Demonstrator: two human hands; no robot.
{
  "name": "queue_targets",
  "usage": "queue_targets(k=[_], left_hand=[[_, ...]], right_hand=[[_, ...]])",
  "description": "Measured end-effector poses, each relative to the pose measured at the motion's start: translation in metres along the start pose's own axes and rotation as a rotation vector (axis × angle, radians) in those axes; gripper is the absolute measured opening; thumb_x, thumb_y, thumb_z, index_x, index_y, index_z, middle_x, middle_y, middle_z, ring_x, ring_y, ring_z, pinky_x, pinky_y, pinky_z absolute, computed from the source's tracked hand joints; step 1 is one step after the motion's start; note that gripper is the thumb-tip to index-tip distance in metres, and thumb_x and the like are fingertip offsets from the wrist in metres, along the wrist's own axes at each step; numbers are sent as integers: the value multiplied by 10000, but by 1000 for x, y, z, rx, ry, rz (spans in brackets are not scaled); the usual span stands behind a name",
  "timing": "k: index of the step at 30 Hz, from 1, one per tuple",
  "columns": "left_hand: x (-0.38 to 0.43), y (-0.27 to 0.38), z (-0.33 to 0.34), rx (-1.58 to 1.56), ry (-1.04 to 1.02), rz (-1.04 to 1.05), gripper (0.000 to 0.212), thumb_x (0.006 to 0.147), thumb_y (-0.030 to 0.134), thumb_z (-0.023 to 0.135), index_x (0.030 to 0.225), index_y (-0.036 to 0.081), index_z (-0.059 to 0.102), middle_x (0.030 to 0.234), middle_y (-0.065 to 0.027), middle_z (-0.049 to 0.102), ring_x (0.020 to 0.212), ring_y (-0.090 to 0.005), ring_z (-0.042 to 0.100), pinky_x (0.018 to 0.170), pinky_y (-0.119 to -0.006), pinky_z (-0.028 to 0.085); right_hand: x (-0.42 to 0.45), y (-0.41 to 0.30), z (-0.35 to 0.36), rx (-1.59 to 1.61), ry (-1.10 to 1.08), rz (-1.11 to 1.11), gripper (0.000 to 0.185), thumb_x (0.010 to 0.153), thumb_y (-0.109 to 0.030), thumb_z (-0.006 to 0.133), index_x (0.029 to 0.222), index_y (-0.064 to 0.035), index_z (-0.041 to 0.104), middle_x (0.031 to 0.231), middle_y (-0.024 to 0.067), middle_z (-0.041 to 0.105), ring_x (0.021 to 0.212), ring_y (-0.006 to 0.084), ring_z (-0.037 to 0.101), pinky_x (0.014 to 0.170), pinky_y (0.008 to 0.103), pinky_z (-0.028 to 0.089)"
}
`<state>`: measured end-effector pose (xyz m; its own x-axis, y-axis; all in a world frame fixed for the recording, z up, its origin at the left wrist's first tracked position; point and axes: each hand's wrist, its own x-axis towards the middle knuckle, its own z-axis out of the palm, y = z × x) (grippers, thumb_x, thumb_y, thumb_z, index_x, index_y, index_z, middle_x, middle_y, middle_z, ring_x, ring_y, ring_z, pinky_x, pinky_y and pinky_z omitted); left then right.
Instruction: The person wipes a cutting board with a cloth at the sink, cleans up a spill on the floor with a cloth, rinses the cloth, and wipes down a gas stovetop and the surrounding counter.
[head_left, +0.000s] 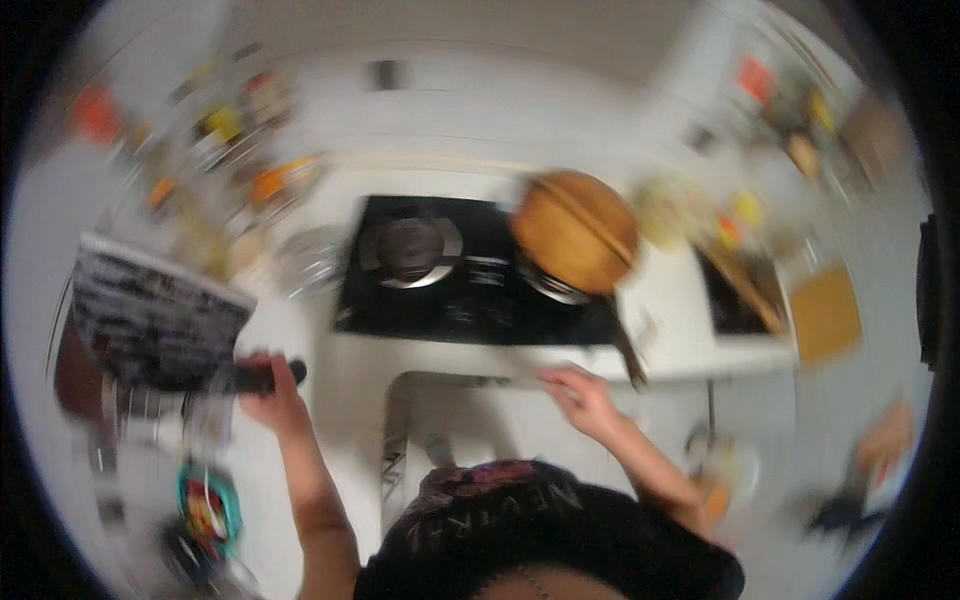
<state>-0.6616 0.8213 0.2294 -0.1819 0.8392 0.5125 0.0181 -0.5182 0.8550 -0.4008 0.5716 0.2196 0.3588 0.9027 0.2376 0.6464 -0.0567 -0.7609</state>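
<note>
My left hand (279, 394) is closed around the black handle of a cleaver (157, 319). The cleaver's broad, dark, mottled blade points left, above the left counter. My right hand (585, 401) is at the front edge of the counter, fingers bent; blur hides whether anything thin is between them. Ahead of it, a round wooden lid (574, 231) covers a pan on the right burner. The pan's dark handle (630, 352) sticks out towards me, near my right hand. The left burner (412, 251) of the black gas hob (480, 315) has no pan on it.
Blurred jars and bottles (274, 184) crowd the left back corner, beside a clear plastic bag (307, 259). A teal container (208, 502) stands on the left counter. At right are a pale bagged item (667, 206), a long wooden utensil (742, 289) and a tan board (825, 315).
</note>
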Motion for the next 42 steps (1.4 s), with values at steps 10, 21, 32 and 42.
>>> queue_targets(k=[10,21,32,42], left_hand=[[-315,150,246,-88,-881,458,175,639,178,613,707,44,524,627,-104,494,581,-268,483,514,-350,370],[-528,240,355,-618,-1775,713,406,668,325,590,897,2,497,828,-108,497,771,-251,495,713,-347,369],[-501,137,503,-39,-1486,-97,121,766,124,495,791,12,537,635,-77,539,570,-151,527,528,-259,412],[-551,160,586,132,-1480,-577,255,840,194,400,866,-30,518,655,-59,545,592,-107,516,565,-218,424]], right_hand=[[-104,6,-167,-41,501,-1,818,654,-180,625,1253,12,103,1061,178,391,909,257,431,779,337,370],[-274,162,-329,198,1056,666,371,619,48,418,980,-4,485,724,54,464,579,117,426,521,221,367],[-292,258,-470,-572,586,582,384,653,20,501,1015,-106,525,862,92,520,638,234,532,567,290,444],[-228,371,-562,-625,163,240,450,584,5,508,1025,-82,505,974,83,521,683,234,552,596,310,468]])
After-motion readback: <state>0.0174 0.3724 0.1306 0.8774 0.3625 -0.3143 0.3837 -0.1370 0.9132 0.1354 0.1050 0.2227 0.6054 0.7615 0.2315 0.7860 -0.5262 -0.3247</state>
